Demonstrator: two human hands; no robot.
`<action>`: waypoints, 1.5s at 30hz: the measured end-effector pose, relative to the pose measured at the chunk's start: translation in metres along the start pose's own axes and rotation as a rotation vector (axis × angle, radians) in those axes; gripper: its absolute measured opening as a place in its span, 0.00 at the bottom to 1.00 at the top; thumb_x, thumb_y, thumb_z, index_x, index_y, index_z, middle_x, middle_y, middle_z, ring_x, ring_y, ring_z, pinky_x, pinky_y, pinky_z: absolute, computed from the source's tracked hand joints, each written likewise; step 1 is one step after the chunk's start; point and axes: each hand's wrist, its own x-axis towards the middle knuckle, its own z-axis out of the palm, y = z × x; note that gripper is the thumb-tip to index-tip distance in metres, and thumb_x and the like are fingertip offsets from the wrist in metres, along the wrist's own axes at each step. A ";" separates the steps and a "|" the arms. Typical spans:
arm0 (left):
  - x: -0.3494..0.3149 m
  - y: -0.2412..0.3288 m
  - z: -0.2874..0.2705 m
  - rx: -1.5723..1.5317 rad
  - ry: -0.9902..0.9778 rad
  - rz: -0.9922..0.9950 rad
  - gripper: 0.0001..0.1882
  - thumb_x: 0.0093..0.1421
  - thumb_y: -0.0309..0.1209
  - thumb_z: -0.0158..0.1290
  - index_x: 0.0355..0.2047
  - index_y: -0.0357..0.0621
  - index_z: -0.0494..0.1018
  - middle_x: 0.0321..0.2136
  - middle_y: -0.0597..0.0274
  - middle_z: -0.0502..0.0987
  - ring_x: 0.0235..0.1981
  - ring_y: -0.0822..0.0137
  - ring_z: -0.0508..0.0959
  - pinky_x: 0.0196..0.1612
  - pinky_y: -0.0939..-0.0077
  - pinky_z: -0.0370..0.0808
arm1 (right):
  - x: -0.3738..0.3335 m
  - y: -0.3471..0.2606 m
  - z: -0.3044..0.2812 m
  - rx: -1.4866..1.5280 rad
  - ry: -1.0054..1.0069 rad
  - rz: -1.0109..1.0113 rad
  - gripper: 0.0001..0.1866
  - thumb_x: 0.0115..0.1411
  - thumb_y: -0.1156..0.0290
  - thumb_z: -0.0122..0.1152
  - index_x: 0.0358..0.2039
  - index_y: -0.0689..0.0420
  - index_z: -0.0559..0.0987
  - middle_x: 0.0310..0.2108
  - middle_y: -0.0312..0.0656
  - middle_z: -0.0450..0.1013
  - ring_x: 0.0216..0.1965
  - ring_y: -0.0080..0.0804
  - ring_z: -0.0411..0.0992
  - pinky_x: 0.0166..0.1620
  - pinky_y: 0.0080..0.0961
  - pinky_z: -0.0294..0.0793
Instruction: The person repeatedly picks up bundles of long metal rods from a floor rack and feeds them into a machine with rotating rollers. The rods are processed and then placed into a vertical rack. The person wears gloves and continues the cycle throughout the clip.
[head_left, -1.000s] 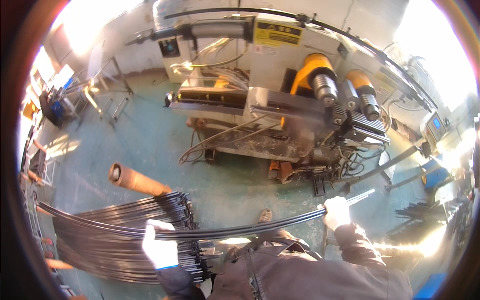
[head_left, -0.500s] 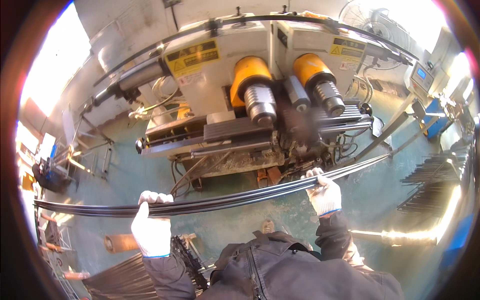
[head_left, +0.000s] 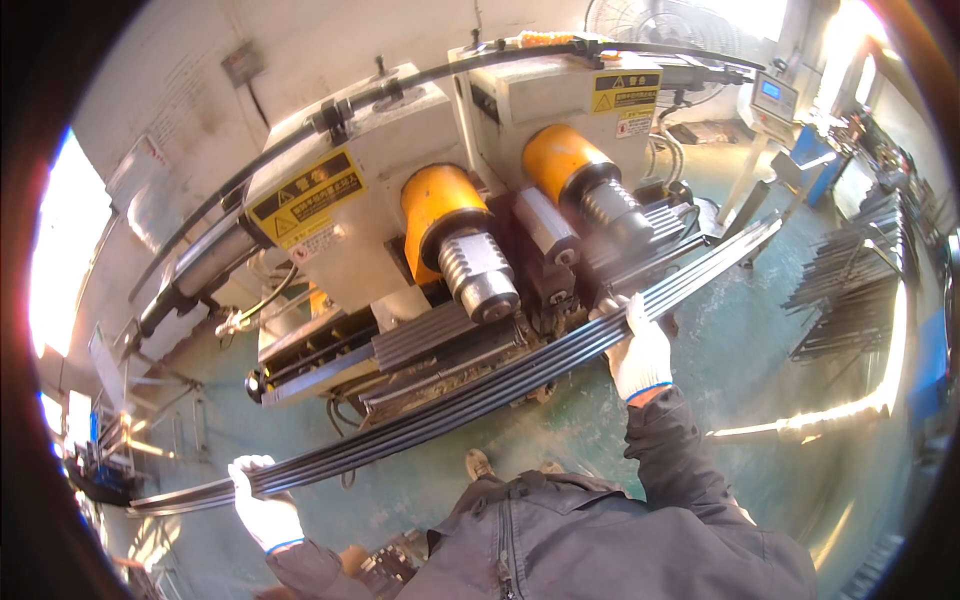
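Note:
Several long, dark metal rods or tubes (head_left: 450, 410) lie side by side in a flat bundle held out before me, slanting up to the right. My left hand (head_left: 267, 507), in a white knit glove, is closed around the bundle near its left end. Toward the right part of the bundle, my right hand (head_left: 640, 355), gloved alike, grips it with the thumb on top. The bundle passes in front of a large pale machine (head_left: 350, 130). Two orange housings (head_left: 440, 215) on that machine carry grooved steel rollers (head_left: 478, 272). Some of my fingers are hidden by the rods.
A control box with a small blue screen (head_left: 772, 92) stands at the right. Many dark rods (head_left: 850, 270) rest on a rack beyond my right arm. A metal stand (head_left: 125, 420) is at the far left. The floor (head_left: 700, 400) is green.
The rods and both hands have come closer to the machine, and the bundle now slants more steeply, right end up. My view has turned, and the machine looks nearer.

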 end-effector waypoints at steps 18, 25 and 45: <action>0.133 -0.124 0.009 -0.240 -0.031 -0.475 0.17 0.84 0.44 0.57 0.53 0.42 0.83 0.53 0.58 0.88 0.58 0.54 0.86 0.65 0.51 0.83 | 0.119 0.101 0.060 -0.190 0.350 -0.214 0.08 0.79 0.68 0.60 0.43 0.56 0.83 0.42 0.36 0.79 0.42 0.27 0.73 0.47 0.32 0.71; 0.170 -0.091 -0.028 -0.129 0.134 -0.316 0.20 0.85 0.47 0.55 0.53 0.41 0.83 0.46 0.61 0.86 0.52 0.60 0.86 0.63 0.56 0.85 | 0.115 0.118 0.048 -0.351 0.361 -0.256 0.06 0.77 0.74 0.59 0.44 0.59 0.83 0.41 0.37 0.80 0.42 0.28 0.73 0.48 0.31 0.71; 0.171 -0.111 -0.028 -0.018 0.075 -0.263 0.18 0.83 0.41 0.59 0.53 0.37 0.85 0.50 0.57 0.90 0.53 0.60 0.89 0.65 0.59 0.85 | 0.119 0.101 0.053 -2.705 0.092 -0.360 0.11 0.70 0.65 0.66 0.46 0.45 0.93 0.41 0.34 0.89 0.50 0.35 0.87 0.50 0.31 0.78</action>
